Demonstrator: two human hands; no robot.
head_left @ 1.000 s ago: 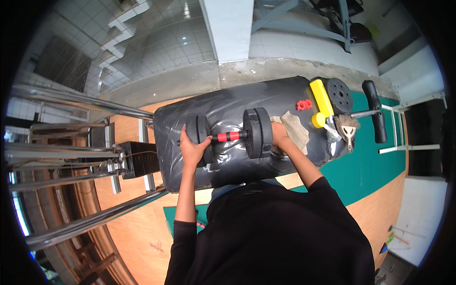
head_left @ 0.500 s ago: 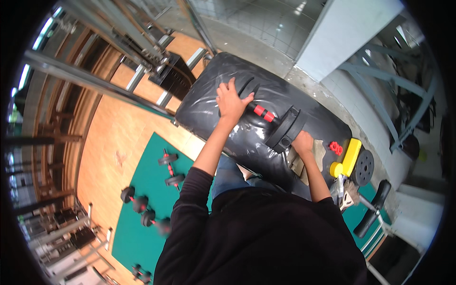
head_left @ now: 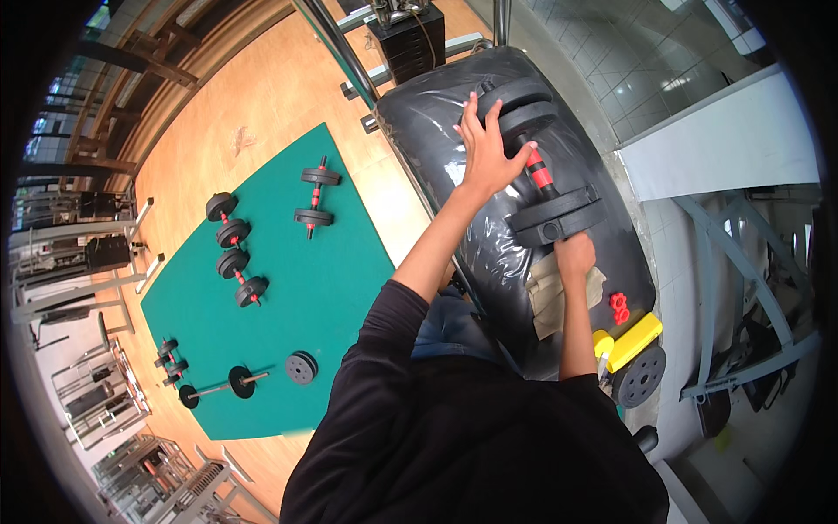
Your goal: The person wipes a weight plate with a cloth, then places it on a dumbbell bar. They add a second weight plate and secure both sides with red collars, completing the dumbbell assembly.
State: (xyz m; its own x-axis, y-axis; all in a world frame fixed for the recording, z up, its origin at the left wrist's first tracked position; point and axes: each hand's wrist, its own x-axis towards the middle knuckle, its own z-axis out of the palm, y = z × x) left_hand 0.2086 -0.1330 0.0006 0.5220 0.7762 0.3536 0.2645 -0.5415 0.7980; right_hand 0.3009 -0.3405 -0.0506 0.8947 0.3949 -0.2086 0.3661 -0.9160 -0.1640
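A dumbbell (head_left: 539, 173) with a red and black handle and dark plates at both ends lies on a plastic-wrapped black padded bench (head_left: 489, 253). My left hand (head_left: 496, 157) is open at its far plates, fingers spread along their side and thumb by the handle. My right hand (head_left: 576, 254) is closed around the near end of the bar, which it hides, just below the near plates. A beige cloth (head_left: 547, 306) lies beside my right wrist. Two red collar nuts (head_left: 620, 307) rest on the bench to the right.
Near the bench's right end are a yellow block (head_left: 635, 341), a yellow round piece (head_left: 602, 342) and a grey weight plate (head_left: 640, 375). Several dumbbells, a small barbell (head_left: 223, 389) and loose plates (head_left: 301, 368) lie on the green mat (head_left: 288, 288). A weight machine (head_left: 406, 44) stands beyond the bench.
My view has turned left, bringing more of the green mat in. Both hands stay at the dumbbell's two ends, and my left fingers have spread over the far plates' side.
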